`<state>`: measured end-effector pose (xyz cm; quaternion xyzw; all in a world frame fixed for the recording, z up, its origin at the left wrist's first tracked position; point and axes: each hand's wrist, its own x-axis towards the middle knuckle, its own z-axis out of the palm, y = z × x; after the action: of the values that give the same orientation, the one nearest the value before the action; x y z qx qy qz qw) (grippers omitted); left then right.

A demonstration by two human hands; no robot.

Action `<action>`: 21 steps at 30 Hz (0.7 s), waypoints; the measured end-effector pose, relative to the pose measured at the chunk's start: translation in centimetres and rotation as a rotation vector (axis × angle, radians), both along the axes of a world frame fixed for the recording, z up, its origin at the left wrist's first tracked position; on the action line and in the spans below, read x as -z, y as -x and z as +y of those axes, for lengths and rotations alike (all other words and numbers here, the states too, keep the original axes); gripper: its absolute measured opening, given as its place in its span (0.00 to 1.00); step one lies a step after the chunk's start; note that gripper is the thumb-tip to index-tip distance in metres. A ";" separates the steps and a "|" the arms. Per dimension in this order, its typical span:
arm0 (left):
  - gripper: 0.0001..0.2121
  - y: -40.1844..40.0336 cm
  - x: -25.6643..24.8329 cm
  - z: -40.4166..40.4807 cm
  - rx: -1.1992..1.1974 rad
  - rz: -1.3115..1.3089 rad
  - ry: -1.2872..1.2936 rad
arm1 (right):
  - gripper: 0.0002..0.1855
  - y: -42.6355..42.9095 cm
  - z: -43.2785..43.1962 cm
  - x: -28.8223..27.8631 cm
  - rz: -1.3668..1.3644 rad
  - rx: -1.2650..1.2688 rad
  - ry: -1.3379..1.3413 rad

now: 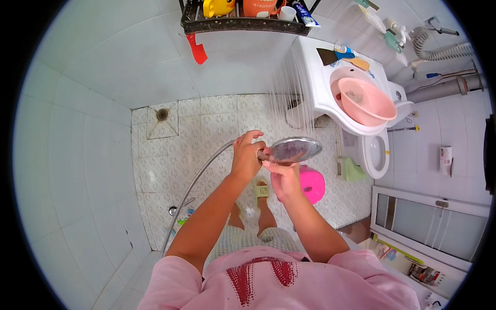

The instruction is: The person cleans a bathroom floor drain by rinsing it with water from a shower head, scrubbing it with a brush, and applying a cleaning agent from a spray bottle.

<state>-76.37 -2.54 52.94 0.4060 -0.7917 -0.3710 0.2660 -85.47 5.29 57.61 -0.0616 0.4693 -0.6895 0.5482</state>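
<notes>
My left hand (248, 157) is closed around the handle of a chrome shower head (296, 150). My right hand (286, 178) is at the shower head's neck and underside, its thumb near the handle; the head hides some of its fingers. Fine jets of water (292, 97) spray away from me toward the far wall and the side of the washbasin. From my left hand a metal shower hose (195, 180) curves down past my left forearm.
A white washbasin (321, 89) holds a pink plastic basin (372, 97). Beyond it stands a toilet (376, 155). On the tiled floor are a pink stool (313, 185), a green bin (353, 170) and a drain (162, 114). A wall rack (248, 26) carries cups.
</notes>
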 end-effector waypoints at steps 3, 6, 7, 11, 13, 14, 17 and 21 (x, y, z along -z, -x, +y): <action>0.04 0.6 -0.6 -0.8 0.012 0.030 -0.040 | 0.18 0.4 -0.9 0.1 0.017 0.011 0.031; 0.03 1.1 -1.0 -1.5 0.007 0.020 0.026 | 0.18 0.9 -1.6 -0.1 0.012 0.020 0.063; 0.03 1.0 -1.1 -1.8 0.000 0.014 0.037 | 0.19 0.9 -1.9 -0.2 -0.007 0.017 0.066; 0.03 0.0 -1.2 -2.3 -0.068 -0.018 0.106 | 0.19 0.8 -3.1 -0.3 -0.068 -0.037 0.079; 0.02 -0.9 -0.7 -2.4 -0.122 -0.003 0.120 | 0.18 -0.1 -4.2 -0.5 -0.050 -0.150 0.072; 0.02 -1.5 -0.5 -2.3 -0.193 0.038 0.065 | 0.18 -0.5 -4.5 -0.4 -0.052 -0.153 0.073; 0.03 -2.0 0.2 -2.5 -0.221 0.055 0.022 | 0.15 -1.2 -4.8 0.3 -0.091 -0.163 -0.032; 0.03 -1.1 0.5 -2.1 -0.024 -0.092 0.082 | 0.12 -0.9 -2.9 0.3 -0.178 0.013 -0.089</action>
<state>-75.26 -4.63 52.44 0.4210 -0.8126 -0.3160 0.2502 -84.53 2.38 57.29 0.0274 0.4496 -0.6742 0.5853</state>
